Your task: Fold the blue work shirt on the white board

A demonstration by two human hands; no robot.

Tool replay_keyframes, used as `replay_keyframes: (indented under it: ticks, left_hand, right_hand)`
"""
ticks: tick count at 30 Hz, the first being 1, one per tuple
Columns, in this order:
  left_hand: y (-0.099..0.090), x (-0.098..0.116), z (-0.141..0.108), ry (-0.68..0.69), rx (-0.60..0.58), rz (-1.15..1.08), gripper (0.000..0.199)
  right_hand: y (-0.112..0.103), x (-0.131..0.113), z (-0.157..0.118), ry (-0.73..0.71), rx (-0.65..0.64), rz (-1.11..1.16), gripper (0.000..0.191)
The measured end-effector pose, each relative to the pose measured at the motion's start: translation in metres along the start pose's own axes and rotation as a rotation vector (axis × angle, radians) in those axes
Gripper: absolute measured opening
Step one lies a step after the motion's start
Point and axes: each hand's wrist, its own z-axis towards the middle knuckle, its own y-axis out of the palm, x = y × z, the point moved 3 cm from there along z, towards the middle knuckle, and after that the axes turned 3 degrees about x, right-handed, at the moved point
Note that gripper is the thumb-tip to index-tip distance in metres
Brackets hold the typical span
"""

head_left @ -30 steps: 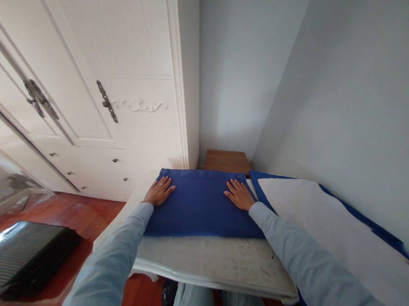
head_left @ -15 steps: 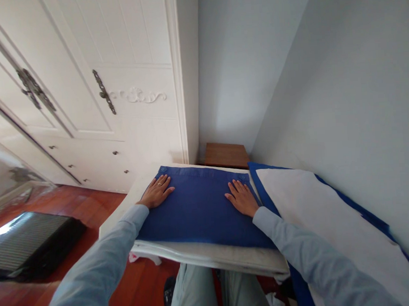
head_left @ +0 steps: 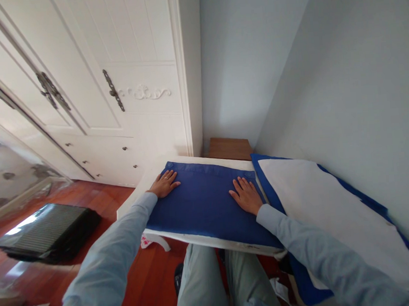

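Note:
A flat blue cloth (head_left: 207,203) lies over a white table in front of me. It has a stitched band along its far edge and a small round fastener near each far corner. My left hand (head_left: 165,184), a ring on one finger, rests flat on the cloth's left side with fingers spread. On the right side, my right hand (head_left: 247,195) presses down flat, fingers also apart, just below the right fastener. Neither hand grips anything. The near edge of the cloth reaches the table's front edge, above my knees.
Beside the table on the right lies a white sheet (head_left: 325,205) over more blue fabric against the wall. A white wardrobe (head_left: 154,128) stands ahead, with a brown wooden cabinet (head_left: 230,148) in the corner. A black ribbed suitcase (head_left: 53,231) lies on the red wooden floor at left.
The view has shifted slightly, so the room appears farther right. Both hands stay flat on the blue cloth. Less of the pale layer shows along the table's front edge.

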Motion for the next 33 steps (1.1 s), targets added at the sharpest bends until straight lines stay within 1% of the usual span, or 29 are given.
replay_keyframes:
  ticks: [2, 4, 6, 8, 10, 11, 12, 13, 14, 16, 18, 21, 23, 25, 30, 32, 33]
  left_hand:
    - [-0.010, 0.012, -0.001, -0.030, -0.035, 0.028, 0.071]
    - [-0.020, 0.033, -0.006, -0.007, 0.006, 0.016, 0.072]
    - [-0.024, 0.063, -0.018, 0.057, 0.070, -0.035, 0.074]
    - [-0.022, 0.097, -0.032, 0.174, 0.123, -0.071, 0.075]
    - [-0.015, 0.129, -0.048, 0.337, 0.176, -0.072, 0.072]
    - [-0.011, 0.140, -0.055, 0.400, 0.187, -0.069, 0.071]
    - [-0.006, 0.147, -0.061, 0.435, 0.183, -0.066, 0.071]
    - [-0.001, 0.150, -0.067, 0.439, 0.165, -0.062, 0.072]
    - [0.004, 0.148, -0.071, 0.417, 0.141, -0.059, 0.074]
    - [0.011, 0.132, -0.080, 0.338, 0.109, -0.056, 0.077]
    - [0.016, 0.106, -0.089, 0.259, 0.121, -0.060, 0.074]
    - [0.018, 0.060, -0.104, 0.131, 0.162, -0.044, 0.068]
    - [0.018, 0.033, -0.115, 0.056, 0.178, -0.027, 0.067]
    - [0.019, 0.010, -0.124, -0.005, 0.182, -0.012, 0.066]
    - [0.015, -0.032, -0.142, -0.171, 0.161, -0.040, 0.063]
    - [0.010, -0.045, -0.147, -0.271, 0.198, -0.108, 0.060]
    - [0.007, -0.050, -0.150, -0.334, 0.252, -0.167, 0.059]
  right_hand:
    - [-0.006, -0.002, 0.001, 0.006, -0.005, -0.019, 0.068]
    - [-0.015, -0.008, 0.000, 0.021, -0.002, -0.040, 0.067]
    - [-0.026, -0.025, -0.006, 0.007, 0.026, -0.034, 0.066]
    - [-0.035, -0.052, -0.018, -0.100, 0.079, 0.024, 0.064]
    - [-0.038, -0.083, -0.037, -0.276, 0.118, 0.122, 0.065]
    - [-0.037, -0.096, -0.047, -0.351, 0.118, 0.168, 0.067]
    - [-0.035, -0.106, -0.058, -0.411, 0.104, 0.201, 0.070]
    - [-0.030, -0.112, -0.067, -0.452, 0.077, 0.220, 0.072]
    - [-0.026, -0.114, -0.076, -0.475, 0.046, 0.224, 0.074]
    - [-0.017, -0.108, -0.089, -0.493, 0.001, 0.206, 0.073]
    - [-0.012, -0.093, -0.097, -0.484, -0.002, 0.181, 0.072]
    - [-0.012, -0.070, -0.106, -0.444, 0.014, 0.146, 0.073]
    - [-0.013, -0.060, -0.112, -0.424, 0.017, 0.124, 0.075]
    - [-0.013, -0.052, -0.117, -0.401, 0.021, 0.107, 0.076]
    - [-0.006, -0.040, -0.122, -0.356, 0.046, 0.100, 0.079]
    - [-0.003, -0.037, -0.121, -0.353, 0.055, 0.117, 0.079]
    - [-0.002, -0.036, -0.121, -0.355, 0.057, 0.136, 0.078]
